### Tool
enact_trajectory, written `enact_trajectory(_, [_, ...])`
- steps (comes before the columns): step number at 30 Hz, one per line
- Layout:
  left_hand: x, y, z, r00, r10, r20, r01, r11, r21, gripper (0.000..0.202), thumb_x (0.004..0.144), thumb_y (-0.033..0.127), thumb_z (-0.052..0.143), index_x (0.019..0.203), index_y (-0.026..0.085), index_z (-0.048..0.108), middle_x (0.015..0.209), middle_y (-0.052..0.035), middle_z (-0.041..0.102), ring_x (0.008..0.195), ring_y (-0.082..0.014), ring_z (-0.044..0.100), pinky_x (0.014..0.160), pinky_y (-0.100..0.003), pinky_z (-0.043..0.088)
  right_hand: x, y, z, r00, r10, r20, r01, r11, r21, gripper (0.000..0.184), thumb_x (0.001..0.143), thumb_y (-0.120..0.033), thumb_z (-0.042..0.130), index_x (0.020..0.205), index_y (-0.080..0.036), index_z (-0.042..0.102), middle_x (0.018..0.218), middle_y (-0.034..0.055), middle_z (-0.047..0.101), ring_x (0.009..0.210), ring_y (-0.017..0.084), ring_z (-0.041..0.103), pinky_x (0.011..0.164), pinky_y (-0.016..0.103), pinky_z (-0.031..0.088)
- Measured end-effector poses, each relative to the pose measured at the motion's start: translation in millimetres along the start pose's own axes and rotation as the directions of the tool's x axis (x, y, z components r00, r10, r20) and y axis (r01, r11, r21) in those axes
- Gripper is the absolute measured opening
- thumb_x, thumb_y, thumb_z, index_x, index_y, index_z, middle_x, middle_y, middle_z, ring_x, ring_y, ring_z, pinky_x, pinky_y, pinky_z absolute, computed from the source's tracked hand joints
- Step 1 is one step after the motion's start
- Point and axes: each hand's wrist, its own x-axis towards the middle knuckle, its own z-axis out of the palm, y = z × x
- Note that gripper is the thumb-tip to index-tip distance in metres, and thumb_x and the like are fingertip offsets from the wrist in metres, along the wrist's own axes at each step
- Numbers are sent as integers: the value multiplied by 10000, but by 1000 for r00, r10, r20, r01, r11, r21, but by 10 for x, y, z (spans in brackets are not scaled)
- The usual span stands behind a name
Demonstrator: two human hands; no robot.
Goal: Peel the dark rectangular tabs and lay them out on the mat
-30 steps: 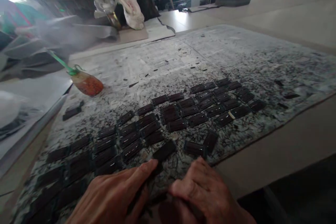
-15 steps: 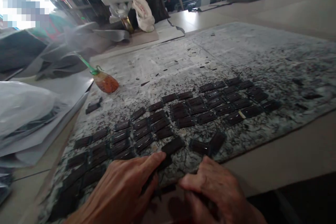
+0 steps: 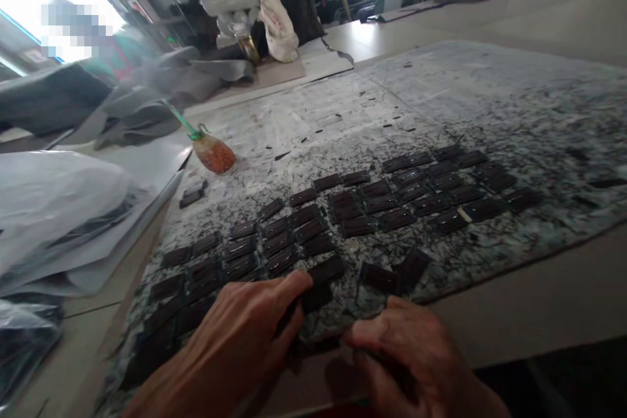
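Near the board's front edge, my left hand [image 3: 255, 333] has its thumb and index finger curled together. The index fingertip touches the end of a flat black piece [image 3: 327, 270], and another black piece [image 3: 317, 298] lies just below it. Something dark shows between the thumb and finger, too shadowed to name. Lower right, my right hand [image 3: 416, 353] is closed at the edge, thumb against curled fingers. A dark sliver there is mostly hidden. Two shiny dark rectangular pieces [image 3: 379, 277] lie above the right hand. Several rows of similar dark pieces [image 3: 345, 206] cover the board's middle.
The pale board [image 3: 294, 111] is strewn with dark scraps. A squeeze bottle [image 3: 215, 155] with a green spout stands at its left. Plastic-wrapped material [image 3: 63, 196] and grey sheets [image 3: 161, 85] lie farther left. A cloth bag [image 3: 278, 29] stands behind. A person [image 3: 117, 49] is in the background.
The camera view has turned slightly left, so the scene sits farther right in the frame. Both hands keep nearly the same places beside the pieces.
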Motion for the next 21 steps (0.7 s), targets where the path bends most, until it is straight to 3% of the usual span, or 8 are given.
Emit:
enact_trajectory(3, [-17,-3,-11,999,41,-10,-41,999,16,253,848,161,414,995,247,600,739,12,701,688,-139,683,653,-192,503,25,-14,32,1000,8,-14,-9,993,-115,257,813,-83,441,1007,-162,589,750,11,737,564,122,650,542,247,442])
enact_trajectory(5, [-23,-7,-16,997,75,-10,-74,997,28,255,853,158,409,1006,238,598,738,7,694,672,-138,675,635,-195,501,55,-34,64,998,41,48,-29,973,-228,315,844,-91,409,1108,-96,581,790,52,748,586,144,668,551,268,458])
enact_trajectory(8, [-20,-17,-15,993,116,-10,-116,993,25,250,864,158,402,1006,228,596,722,3,679,625,-131,654,592,-195,489,115,-67,119,990,70,124,-13,910,-414,397,831,-90,379,1164,1,574,629,49,713,458,165,622,471,306,416])
enact_trajectory(11, [-15,-37,-5,990,137,-28,-137,991,3,255,870,152,397,1009,231,596,713,9,672,593,-119,636,562,-187,475,168,-94,164,976,110,186,13,829,-559,449,739,-62,425,1144,12,605,496,15,649,364,156,564,430,307,366])
enact_trajectory(16, [-61,-118,-21,993,113,-19,-113,994,-1,272,862,154,429,1039,241,616,778,6,708,658,-124,671,609,-182,496,194,-110,189,966,112,233,70,753,-655,505,644,-60,513,1134,-12,623,470,2,630,340,130,534,451,286,350])
enact_trajectory(21, [-147,-160,-97,992,48,-112,-53,998,-39,280,884,196,434,1092,248,615,915,-15,738,746,-162,705,657,-229,532,177,-120,202,970,122,210,54,733,-678,472,668,-63,512,1125,-31,626,433,-11,595,335,132,518,450,296,320])
